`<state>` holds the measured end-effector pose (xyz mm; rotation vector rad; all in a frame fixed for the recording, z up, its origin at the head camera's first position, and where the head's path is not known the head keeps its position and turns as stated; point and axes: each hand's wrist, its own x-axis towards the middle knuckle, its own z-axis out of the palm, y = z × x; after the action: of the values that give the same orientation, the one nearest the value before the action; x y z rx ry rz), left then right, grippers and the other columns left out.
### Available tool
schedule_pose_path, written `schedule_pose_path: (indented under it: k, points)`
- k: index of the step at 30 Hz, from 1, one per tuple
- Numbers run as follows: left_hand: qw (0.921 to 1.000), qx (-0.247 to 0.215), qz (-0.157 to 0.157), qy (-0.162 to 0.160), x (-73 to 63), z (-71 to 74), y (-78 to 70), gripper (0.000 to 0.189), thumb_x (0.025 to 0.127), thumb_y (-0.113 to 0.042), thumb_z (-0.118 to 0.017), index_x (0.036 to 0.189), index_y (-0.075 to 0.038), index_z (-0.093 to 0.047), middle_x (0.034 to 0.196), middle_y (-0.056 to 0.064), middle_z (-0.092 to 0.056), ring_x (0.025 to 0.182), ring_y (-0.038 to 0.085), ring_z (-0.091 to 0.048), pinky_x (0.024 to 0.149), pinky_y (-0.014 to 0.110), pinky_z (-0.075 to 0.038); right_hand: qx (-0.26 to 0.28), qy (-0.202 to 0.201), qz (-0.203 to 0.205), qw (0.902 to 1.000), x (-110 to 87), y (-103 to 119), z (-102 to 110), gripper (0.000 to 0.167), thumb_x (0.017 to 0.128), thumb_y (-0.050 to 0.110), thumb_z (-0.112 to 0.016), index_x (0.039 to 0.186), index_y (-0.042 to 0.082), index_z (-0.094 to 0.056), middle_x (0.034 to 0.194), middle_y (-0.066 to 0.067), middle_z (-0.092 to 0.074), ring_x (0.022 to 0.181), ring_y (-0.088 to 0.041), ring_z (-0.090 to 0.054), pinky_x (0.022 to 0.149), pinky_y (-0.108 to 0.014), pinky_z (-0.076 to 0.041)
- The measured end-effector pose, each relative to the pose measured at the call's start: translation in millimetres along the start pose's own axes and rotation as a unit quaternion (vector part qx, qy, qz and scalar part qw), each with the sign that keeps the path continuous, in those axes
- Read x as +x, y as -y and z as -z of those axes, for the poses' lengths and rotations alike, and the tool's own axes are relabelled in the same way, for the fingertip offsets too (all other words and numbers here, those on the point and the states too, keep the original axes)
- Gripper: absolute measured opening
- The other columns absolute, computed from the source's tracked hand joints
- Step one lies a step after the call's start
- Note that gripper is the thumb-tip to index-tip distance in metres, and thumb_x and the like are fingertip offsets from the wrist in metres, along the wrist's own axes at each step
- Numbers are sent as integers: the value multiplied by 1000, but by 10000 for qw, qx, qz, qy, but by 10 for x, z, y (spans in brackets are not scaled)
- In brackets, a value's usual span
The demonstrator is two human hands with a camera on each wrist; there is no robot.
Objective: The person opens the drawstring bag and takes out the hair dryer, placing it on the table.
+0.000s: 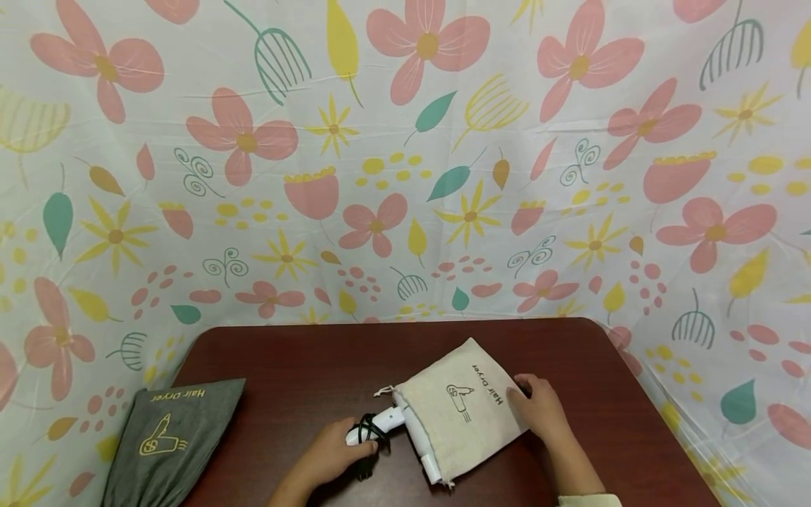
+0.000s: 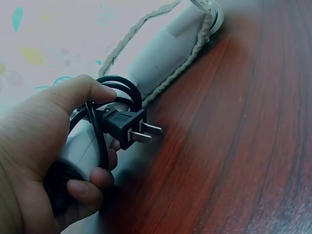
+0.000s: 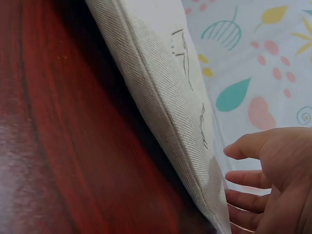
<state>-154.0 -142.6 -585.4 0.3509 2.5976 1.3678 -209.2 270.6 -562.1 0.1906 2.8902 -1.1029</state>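
A white hair dryer [image 1: 418, 435] lies with its body partly inside a cream drawstring bag [image 1: 453, 401] printed "Hair Dryer". My left hand [image 1: 336, 451] grips the dryer's handle, around which a black cord [image 2: 100, 131] is wrapped. The cord's two-pronged plug [image 2: 127, 127] sticks out beside the left fingers. In the left wrist view the dryer's body [image 2: 165, 48] shows framed by the bag's twisted drawstring. My right hand [image 1: 538, 408] is at the closed end of the bag, fingers spread and extended in the right wrist view, fingertips right at the fabric.
A grey drawstring bag [image 1: 171, 443] with a gold hair dryer print lies at the left edge of the dark red wooden table [image 1: 285, 366]. A floral curtain [image 1: 393, 176] hangs behind the table and along both sides.
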Motion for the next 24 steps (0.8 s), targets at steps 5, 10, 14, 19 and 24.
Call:
schedule_pose_path:
  k: [5,10,14,19,24]
  points:
    - [9999,-80,92,10,-7,-7,-4,27,83,-37,-76,95,-14,-68,77,-7,-65,67,3,-54,63,22,-44,-369,84,-182,9991,-63,1,4,58,97,30,-62,141,-6,-50,143,-37,-45,132,-54,-44,104,-67,-37]
    - [9999,-91,102,-22,-3,-12,3,27,83,-38,-76,97,-15,-69,78,-7,-65,67,3,-55,63,22,-44,-739,-5,-502,9960,-83,-20,27,70,94,39,-65,144,-6,-45,141,-38,-44,130,-57,-41,102,-73,-31]
    - [9999,-56,127,-33,-7,-10,16,26,83,-38,-76,94,-15,-68,76,-7,-64,66,3,-54,62,23,-44,-692,41,-521,9962,-69,-73,42,72,94,41,-65,140,-10,-46,128,-36,-53,116,-50,-54,94,-66,-41]
    - [9996,-100,241,-64,-19,-4,12,28,84,-39,-76,93,-14,-67,75,-5,-63,65,5,-53,60,23,-44,-206,245,-602,9977,-59,-121,49,67,95,44,-64,133,-10,-49,124,-32,-59,107,-40,-60,88,-53,-48]
    - [9992,-171,298,-204,-28,5,8,27,85,-38,-76,93,-14,-67,76,-5,-63,66,5,-54,62,23,-44,637,245,-764,9947,-97,-110,45,68,97,41,-65,136,-10,-44,108,-23,-66,88,-26,-66,73,-38,-50]
